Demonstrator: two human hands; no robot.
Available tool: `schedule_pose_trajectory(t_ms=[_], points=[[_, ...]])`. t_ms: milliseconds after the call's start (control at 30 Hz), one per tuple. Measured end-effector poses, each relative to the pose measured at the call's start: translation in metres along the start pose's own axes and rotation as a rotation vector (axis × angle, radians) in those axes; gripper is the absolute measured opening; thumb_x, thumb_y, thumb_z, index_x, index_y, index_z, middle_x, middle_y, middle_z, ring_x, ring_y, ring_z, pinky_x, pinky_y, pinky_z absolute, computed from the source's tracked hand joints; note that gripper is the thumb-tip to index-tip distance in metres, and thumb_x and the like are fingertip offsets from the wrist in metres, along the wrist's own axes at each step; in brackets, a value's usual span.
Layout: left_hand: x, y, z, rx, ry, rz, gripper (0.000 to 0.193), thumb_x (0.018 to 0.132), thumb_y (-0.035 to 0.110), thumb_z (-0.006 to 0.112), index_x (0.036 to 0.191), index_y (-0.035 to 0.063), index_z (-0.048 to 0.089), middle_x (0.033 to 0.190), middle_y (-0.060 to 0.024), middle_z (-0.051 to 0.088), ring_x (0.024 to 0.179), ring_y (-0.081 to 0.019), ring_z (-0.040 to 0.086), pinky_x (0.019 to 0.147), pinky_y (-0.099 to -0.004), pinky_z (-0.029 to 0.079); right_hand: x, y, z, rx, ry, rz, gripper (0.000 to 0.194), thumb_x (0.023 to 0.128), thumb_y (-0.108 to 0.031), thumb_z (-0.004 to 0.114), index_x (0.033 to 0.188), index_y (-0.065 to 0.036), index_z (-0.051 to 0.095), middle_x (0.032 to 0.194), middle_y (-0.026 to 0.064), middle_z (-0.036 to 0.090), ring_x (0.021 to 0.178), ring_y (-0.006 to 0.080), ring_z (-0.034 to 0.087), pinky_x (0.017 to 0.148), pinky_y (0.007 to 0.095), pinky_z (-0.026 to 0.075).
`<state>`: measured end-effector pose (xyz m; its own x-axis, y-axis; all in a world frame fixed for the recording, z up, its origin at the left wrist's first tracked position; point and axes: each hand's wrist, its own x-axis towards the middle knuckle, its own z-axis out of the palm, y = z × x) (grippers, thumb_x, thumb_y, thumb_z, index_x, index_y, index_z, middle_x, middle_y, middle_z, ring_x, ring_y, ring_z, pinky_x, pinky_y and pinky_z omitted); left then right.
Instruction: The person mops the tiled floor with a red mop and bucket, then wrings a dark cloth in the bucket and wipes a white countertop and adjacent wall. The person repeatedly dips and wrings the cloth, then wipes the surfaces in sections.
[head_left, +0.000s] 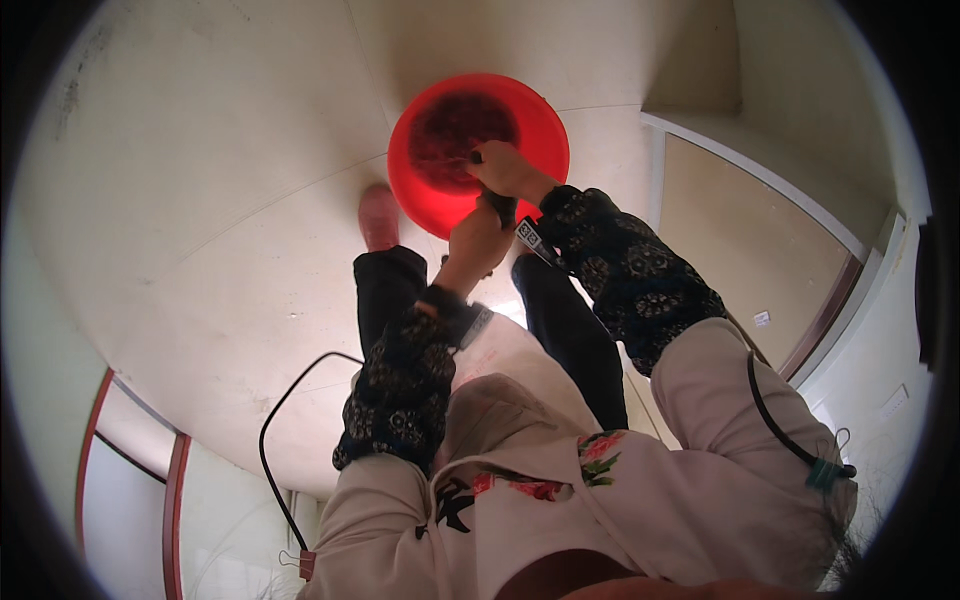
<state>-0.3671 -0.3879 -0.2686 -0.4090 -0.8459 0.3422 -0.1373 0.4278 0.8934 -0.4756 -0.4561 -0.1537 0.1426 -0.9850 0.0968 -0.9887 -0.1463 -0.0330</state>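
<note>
A round red plastic basin (544, 142) stands on the floor before me, with a dark reddish mass (450, 139) in its bottom. My left hand (480, 240) is closed around a dark, soft-looking item (498, 208) at the basin's near rim. Above the basin, my right hand (504, 166) is closed with a small dark end (475, 157) showing at its fingers. Whether that end belongs to the item in my left hand cannot be told. The dark item's lower part is hidden by my left hand.
A reddish boot (379, 216) is left of the basin on the pale floor (247, 157). Patterned dark sleeve covers (397, 382) reach up my forearms. A black cable (264, 427) loops at my left side. A framed panel (757, 217) stands at the right.
</note>
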Motion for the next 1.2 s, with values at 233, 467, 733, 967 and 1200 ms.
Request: schedule_pose_trajectory(t_ms=[233, 467, 733, 967, 1200], points=[[0.11, -0.108, 0.176, 0.06, 0.303, -0.016, 0.047, 0.088, 0.03, 0.067, 0.117, -0.0042, 0.053, 0.088, -0.0253, 0.071, 0.086, -0.0417, 0.071, 0.073, -0.0495, 0.055, 0.054, 0.203, 0.136, 0.342, 0.319, -0.185, 0.05, 0.087, -0.045, 0.071, 0.115, -0.004, 0.068, 0.107, 0.0184, 0.072, 0.096, 0.0346, 0.07, 0.085, 0.0466, 0.054], [0.081, -0.208, 0.21, -1.362, 0.283, -0.139, 0.034, 0.091, 0.008, 0.07, 0.123, 0.0031, 0.061, 0.106, -0.0055, 0.07, 0.095, -0.0176, 0.068, 0.082, -0.0312, 0.055, -0.011, 0.252, 0.231, 0.84, -0.476, 0.274, 0.051, 0.091, -0.05, 0.071, 0.118, -0.006, 0.067, 0.103, 0.0034, 0.07, 0.094, 0.0145, 0.066, 0.077, 0.0362, 0.054], [0.068, -0.098, 0.226, -1.145, 0.473, 0.034, 0.07, 0.086, -0.008, 0.062, 0.15, 0.0015, 0.036, 0.138, -0.0138, 0.052, 0.124, -0.0275, 0.054, 0.105, -0.0386, 0.047, -0.086, 0.251, 0.127, 0.194, -0.11, -0.188, 0.035, 0.081, -0.032, 0.074, 0.101, -0.004, 0.072, 0.095, 0.0128, 0.075, 0.089, 0.0252, 0.07, 0.08, 0.0399, 0.054], [0.039, -0.128, 0.266, -1.312, 0.427, -0.212, 0.07, 0.079, -0.015, 0.061, 0.145, -0.0019, 0.042, 0.138, -0.0152, 0.053, 0.124, -0.0296, 0.055, 0.11, -0.0421, 0.043, -0.096, 0.293, 0.105, 0.862, -0.045, 0.102, 0.013, 0.081, -0.016, 0.069, 0.086, -0.004, 0.071, 0.074, 0.007, 0.067, 0.068, 0.0159, 0.064, 0.064, 0.0326, 0.05], [0.026, -0.039, 0.247, -1.494, 0.164, -0.164, 0.039, 0.097, 0.012, 0.049, 0.131, -0.0041, 0.057, 0.129, -0.0182, 0.062, 0.124, -0.0309, 0.059, 0.11, -0.0471, 0.047, -0.225, 0.348, -0.062, 1.353, 0.612, 0.041, 0.004, 0.091, -0.012, 0.067, 0.091, -0.008, 0.067, 0.08, -0.0016, 0.061, 0.072, 0.0088, 0.055, 0.066, 0.0255, 0.045]])
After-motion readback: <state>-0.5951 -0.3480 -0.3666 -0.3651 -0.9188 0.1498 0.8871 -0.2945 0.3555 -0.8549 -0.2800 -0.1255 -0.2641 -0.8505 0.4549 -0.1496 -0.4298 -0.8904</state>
